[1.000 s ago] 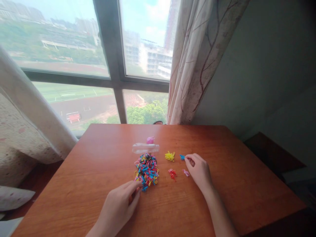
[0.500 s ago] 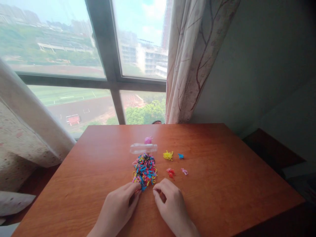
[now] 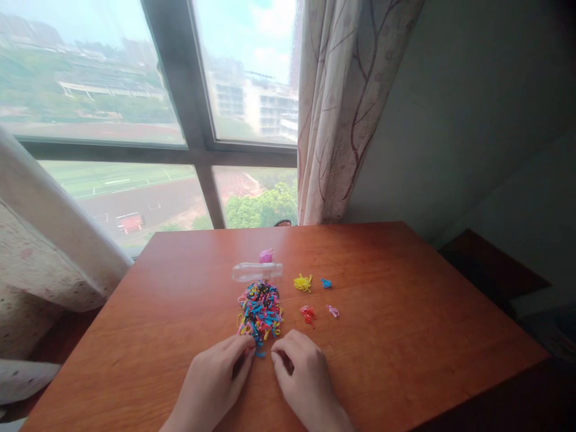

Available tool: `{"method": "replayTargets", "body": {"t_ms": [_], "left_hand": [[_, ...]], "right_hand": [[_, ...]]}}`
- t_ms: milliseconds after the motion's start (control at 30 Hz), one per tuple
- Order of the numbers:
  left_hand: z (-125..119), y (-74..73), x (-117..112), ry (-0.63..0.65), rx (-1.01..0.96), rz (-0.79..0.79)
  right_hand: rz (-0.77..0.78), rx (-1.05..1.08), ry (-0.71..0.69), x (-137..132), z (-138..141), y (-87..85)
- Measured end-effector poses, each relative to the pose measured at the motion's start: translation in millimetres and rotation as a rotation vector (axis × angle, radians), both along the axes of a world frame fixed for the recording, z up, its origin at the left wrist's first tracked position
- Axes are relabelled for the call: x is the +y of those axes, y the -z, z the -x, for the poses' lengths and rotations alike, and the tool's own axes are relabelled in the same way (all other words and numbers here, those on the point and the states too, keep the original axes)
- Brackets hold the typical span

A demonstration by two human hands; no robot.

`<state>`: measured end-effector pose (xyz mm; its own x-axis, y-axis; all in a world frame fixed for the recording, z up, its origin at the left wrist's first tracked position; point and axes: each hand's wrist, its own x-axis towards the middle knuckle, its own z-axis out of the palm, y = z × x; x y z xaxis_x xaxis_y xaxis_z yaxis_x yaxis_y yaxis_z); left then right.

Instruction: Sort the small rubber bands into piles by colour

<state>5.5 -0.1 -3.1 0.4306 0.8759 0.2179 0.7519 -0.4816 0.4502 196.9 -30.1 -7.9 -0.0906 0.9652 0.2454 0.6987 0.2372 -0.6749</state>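
Note:
A heap of small mixed-colour elastic bands (image 3: 260, 311) lies in the middle of the wooden table (image 3: 405, 312). My left hand (image 3: 216, 381) rests at the heap's near edge, fingers curled, thumb and forefinger pinched on a band. My right hand (image 3: 300, 375) sits just right of it, fingers curled in a pinch at the heap's near edge. To the right of the heap lie small sorted groups: yellow bands (image 3: 303, 282), blue bands (image 3: 326, 282), red bands (image 3: 308, 314) and pink bands (image 3: 333, 311). A clear plastic bottle (image 3: 256, 272) lies on its side behind the heap, with a pink cap (image 3: 266, 256) beyond it.
A window (image 3: 180, 108) fills the far side, with a patterned curtain (image 3: 346, 108) at the table's far right corner and another curtain (image 3: 40, 240) at the left. A dark low cabinet (image 3: 490, 270) stands beyond the table's right edge.
My right hand left the blue bands at the right and came back to the heap's near edge beside my left hand. The view shifted slightly.

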Motion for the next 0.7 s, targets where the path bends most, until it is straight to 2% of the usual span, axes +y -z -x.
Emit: {"method": "replayTargets", "body": {"t_ms": [500,600,700], "left_hand": [[2,-3.7,-4,0.048,-0.033,0.02],[0,-10.6,-3,0.049,-0.092,0.046],[-11,-27.3,8,0.047,-0.108,0.027]], "right_hand": [[-0.025,-0.03,0.002,-1,1,-0.4],[-0.015,-0.034,0.001,0,1,-1.1],[-0.009,-0.037,-0.005,1,2,-0.7]]}}
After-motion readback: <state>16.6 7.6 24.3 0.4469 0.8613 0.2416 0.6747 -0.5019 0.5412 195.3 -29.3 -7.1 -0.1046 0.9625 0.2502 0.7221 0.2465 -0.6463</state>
